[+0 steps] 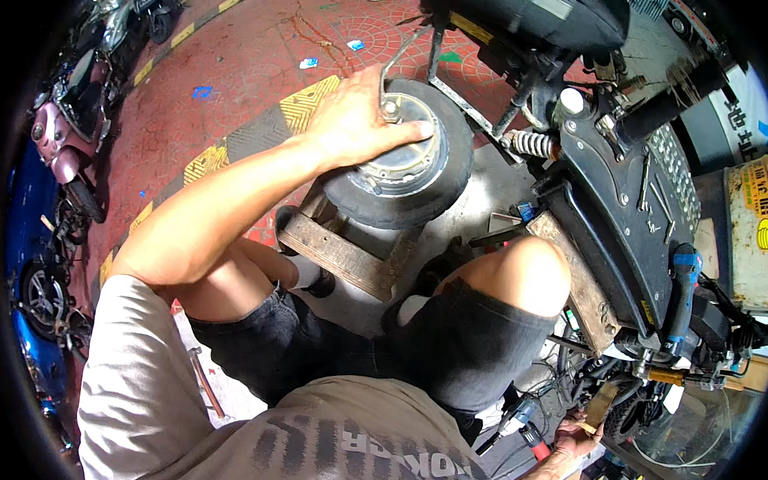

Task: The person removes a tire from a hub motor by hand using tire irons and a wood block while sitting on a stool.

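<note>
While the person crouches over a scooter lying on its side, the left hand [354,120] lies flat on the metal hub [404,152] of the rear wheel [408,160], fingers spread wide, holding nothing. The wheel rests on a wooden block [337,255] on the floor. The right hand [567,445], low at the frame's edge, reaches among tools [517,422]; I cannot tell its grip.

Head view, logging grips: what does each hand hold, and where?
Left hand lies over the metal hub of the small black-tyred wheel. Right hand is at the frame's lower edge; its hold cannot be told.
</note>
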The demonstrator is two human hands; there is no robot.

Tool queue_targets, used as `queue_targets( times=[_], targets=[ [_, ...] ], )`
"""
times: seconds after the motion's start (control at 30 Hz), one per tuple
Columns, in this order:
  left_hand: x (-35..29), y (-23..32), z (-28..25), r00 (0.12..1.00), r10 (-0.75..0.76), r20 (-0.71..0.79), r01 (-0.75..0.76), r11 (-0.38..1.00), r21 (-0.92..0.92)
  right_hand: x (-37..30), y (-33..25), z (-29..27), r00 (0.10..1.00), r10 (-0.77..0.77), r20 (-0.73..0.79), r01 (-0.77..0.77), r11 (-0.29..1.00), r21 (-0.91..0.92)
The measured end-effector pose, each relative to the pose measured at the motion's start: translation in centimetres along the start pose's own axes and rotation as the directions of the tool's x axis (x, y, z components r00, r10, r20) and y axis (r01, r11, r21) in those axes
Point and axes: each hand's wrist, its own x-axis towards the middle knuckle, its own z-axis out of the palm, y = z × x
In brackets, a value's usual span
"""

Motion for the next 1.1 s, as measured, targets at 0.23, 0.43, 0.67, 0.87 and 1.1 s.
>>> queue_targets(
  times=[0.23,0.43,0.67,0.87,1.1],
  targets=[
    [0.6,-2.8,1.6,0.993,0.083,-0.089,-0.080,0.996,0.038,-12.4,9.8,15.4,0.828,-0.252,0.501,0.209,0.968,0.141],
    [0.6,-1.8,0.8,0.997,0.002,-0.076,0.000,1.000,0.026,-19.0,15.5,19.7,0.761,-0.320,0.565,0.466,0.875,-0.132],
    [0.1,-0.9,-1.3,1.000,-0.023,0.002,0.023,1.000,0.018,-18.1,10.6,17.2,0.792,-0.264,0.551,0.603,0.475,-0.641],
    [0.7,-0.8,-2.2,0.998,-0.024,0.062,0.024,1.000,0.000,-16.4,3.9,19.5,0.571,-0.201,0.796,0.743,-0.286,-0.605],
    [2.1,-1.4,-3.5,0.995,0.001,0.098,0.004,0.998,-0.056,-10.8,7.6,23.7,0.510,0.126,0.851,0.722,-0.600,-0.344]
  ],
)
